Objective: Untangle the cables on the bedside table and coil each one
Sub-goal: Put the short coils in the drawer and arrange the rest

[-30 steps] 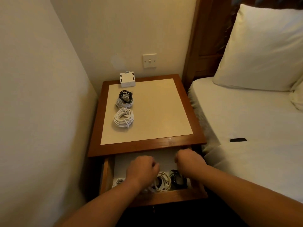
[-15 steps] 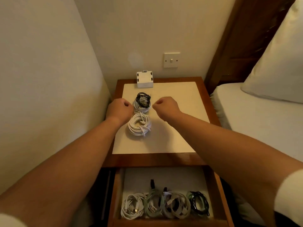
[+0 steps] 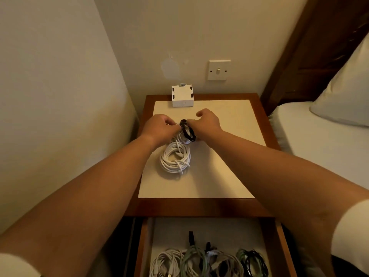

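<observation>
- Drawer [image 3: 219, 228] is standing open at 6 o'clock, below the worktop [image 3: 219, 176]. A row of coiled cables [image 3: 197, 262] is lying side by side in it, running from a white one at the 9 o'clock end to a black-green one at the 3 o'clock end.
- White coil [image 3: 175, 159] is lying flat on the worktop, left of centre, with neither hand on it.
- Black coil [image 3: 187, 130] is sitting just at 12 o'clock of the white coil. It is tilting up off flat over a pale coil [image 3: 180, 139], which is partly hidden beneath it.
- Left hand [image 3: 158, 128]: the grip is holding the black coil at its 9 o'clock rim with fingers curled in; the fingertips are hidden.
- Right hand [image 3: 205, 122]: the grip is pinching the same coil at its 1 o'clock rim, thumb and fingers curled.
- White box [image 3: 182, 96] is standing at the worktop's 12 o'clock edge, against the wall.
- Light switch [image 3: 218, 69] is showing on the wall above. Bed [image 3: 319, 146] and pillow [image 3: 343, 100] are lying at 3 o'clock.
</observation>
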